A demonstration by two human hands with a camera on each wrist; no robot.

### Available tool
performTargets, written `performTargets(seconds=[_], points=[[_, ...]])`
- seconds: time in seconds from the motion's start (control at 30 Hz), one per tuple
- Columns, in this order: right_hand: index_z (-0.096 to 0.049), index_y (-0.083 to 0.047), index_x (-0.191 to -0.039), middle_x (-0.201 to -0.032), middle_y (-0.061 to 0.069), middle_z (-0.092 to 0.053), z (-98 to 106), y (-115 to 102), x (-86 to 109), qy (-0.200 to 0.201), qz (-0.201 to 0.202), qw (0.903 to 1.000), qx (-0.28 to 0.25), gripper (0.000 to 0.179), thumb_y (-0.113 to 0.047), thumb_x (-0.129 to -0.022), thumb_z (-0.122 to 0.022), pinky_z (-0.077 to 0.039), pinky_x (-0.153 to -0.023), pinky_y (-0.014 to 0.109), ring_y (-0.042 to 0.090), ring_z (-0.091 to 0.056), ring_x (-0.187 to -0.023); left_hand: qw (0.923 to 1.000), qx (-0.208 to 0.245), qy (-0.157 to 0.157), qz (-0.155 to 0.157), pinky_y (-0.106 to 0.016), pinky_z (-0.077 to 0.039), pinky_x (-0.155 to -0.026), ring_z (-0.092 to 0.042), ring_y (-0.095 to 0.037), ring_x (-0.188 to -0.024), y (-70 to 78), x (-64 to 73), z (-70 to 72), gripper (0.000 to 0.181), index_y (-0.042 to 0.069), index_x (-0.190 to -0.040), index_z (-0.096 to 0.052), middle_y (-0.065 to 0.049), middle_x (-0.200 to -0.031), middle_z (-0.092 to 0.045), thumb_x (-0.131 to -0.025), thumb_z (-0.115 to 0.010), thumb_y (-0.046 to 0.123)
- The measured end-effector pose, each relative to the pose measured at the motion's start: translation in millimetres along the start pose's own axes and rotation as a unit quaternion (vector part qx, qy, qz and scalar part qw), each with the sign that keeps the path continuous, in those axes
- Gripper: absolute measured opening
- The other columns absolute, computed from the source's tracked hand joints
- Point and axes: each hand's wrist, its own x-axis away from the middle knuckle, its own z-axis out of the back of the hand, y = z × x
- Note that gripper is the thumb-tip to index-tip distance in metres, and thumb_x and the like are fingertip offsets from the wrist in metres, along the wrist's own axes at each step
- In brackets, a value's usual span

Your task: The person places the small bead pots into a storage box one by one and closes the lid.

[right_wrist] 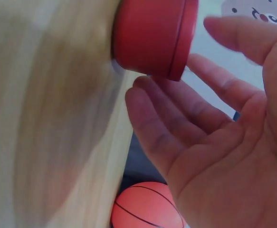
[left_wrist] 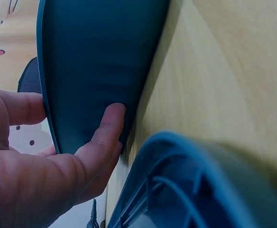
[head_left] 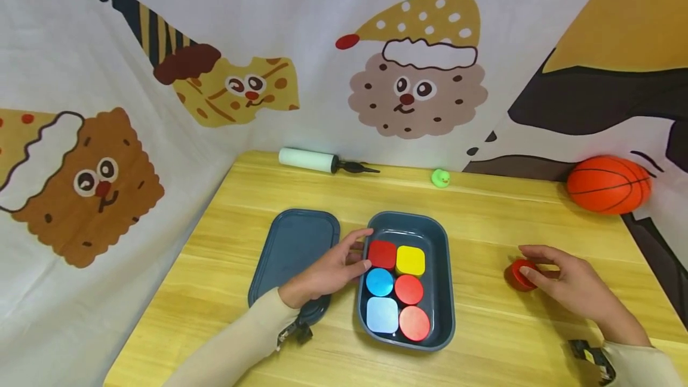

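Note:
A dark blue-grey box (head_left: 442, 291) stands mid-table, several coloured round and squarish tubs grouped along its left side and front. My left hand (head_left: 337, 267) is at the box's left wall, thumb at the rim; in the left wrist view its fingers (left_wrist: 102, 135) lie fairly straight against the outer wall (left_wrist: 95, 52). To the right, a small round red tub (right_wrist: 150, 38) with a lid stands on the table. Around it my right hand (head_left: 572, 282) is loosely curved, fingertips right at the tub's side, with a gap between thumb and tub in the right wrist view.
Left of the box lies a matching lid (head_left: 292, 243), partly under my left forearm. Along the back edge are a white hand pump (head_left: 307, 160) and a small green duck (head_left: 441, 178). An orange basketball (head_left: 609, 185) sits at the back right, against a printed cloth (head_left: 322, 118).

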Motion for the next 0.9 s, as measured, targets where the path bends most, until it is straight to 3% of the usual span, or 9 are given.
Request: performTargets(seconds=[0.33, 0.67, 0.9], points=[[-0.072, -0.012, -0.133, -0.126, 0.014, -0.073, -6.5, -1.1, 5.8, -0.007, 0.008, 0.9999, 0.012, 0.043, -0.025, -0.094, -0.083, -0.057, -0.068, 0.019, -0.017, -0.055, -0.100, 1.0000, 0.001, -0.004, -0.002, -0.043, -0.059, -0.102, -0.057, -0.031, -0.137, -0.4, 1.1, 0.6, 0.065, 0.028, -0.166, -0.031, -0.013, -0.156, -0.047, -0.109, -0.060, 0.019], [-0.070, -0.007, -0.134, -0.121, 0.018, -0.073, -10.2, 0.3, 3.3, -0.002, 0.035, 0.9992, 0.021, 0.063, -0.023, -0.079, -0.096, -0.058, -0.064, 0.019, -0.011, -0.058, -0.092, 1.0000, -0.002, -0.006, -0.007, -0.043, -0.059, -0.103, -0.058, -0.031, -0.136, -0.9, -0.4, 1.3, 0.065, 0.027, -0.166, -0.031, -0.013, -0.155, -0.048, -0.109, -0.061, 0.019], [-0.068, -0.005, -0.135, -0.120, 0.017, -0.073, -3.7, -8.7, -8.5, -0.001, 0.016, 0.9998, 0.010, 0.064, -0.028, -0.082, -0.094, -0.060, -0.065, 0.020, -0.012, -0.060, -0.092, 1.0000, -0.003, -0.006, -0.005, -0.043, -0.059, -0.102, -0.058, -0.031, -0.136, -0.7, -1.2, 1.7, 0.065, 0.027, -0.166, -0.031, -0.013, -0.155, -0.048, -0.109, -0.061, 0.019]])
